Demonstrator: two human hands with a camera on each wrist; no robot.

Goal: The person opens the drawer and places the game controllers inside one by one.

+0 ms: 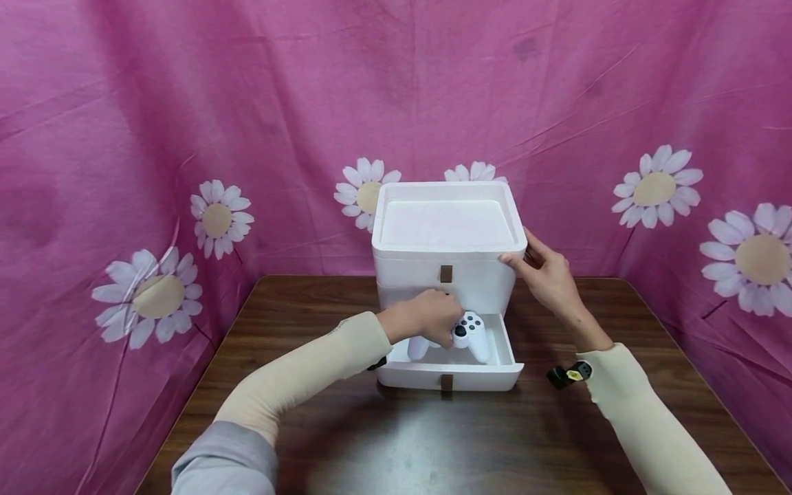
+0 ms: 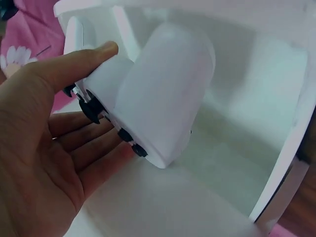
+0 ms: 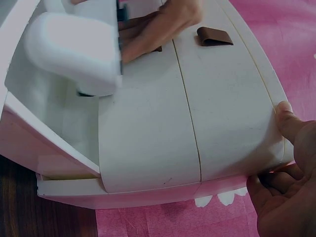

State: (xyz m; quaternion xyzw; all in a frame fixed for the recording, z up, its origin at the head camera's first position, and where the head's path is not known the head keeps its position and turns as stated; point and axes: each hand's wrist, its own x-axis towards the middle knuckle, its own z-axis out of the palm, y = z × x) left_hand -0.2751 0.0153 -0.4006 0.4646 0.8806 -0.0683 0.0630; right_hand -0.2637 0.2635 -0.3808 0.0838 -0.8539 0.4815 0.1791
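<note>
A white game controller (image 1: 474, 335) with black sticks and buttons is in or just above the pulled-out bottom drawer (image 1: 450, 377) of a white drawer box (image 1: 482, 282). My left hand (image 1: 433, 315) grips the controller by its middle; in the left wrist view the thumb lies on one side of the controller (image 2: 165, 94) and the fingers on the other. With my right hand (image 1: 551, 275) I hold the upper right front corner of the box, thumb on the front and fingers along the side. The right wrist view shows that hand (image 3: 289, 182) at the box's edge.
The box stands on a dark wooden table (image 1: 334, 440). Its top (image 1: 445, 223) is a shallow rimmed tray, and brown tabs (image 1: 446, 273) mark the drawer fronts. Behind hangs a pink cloth (image 1: 297, 124) with white flowers.
</note>
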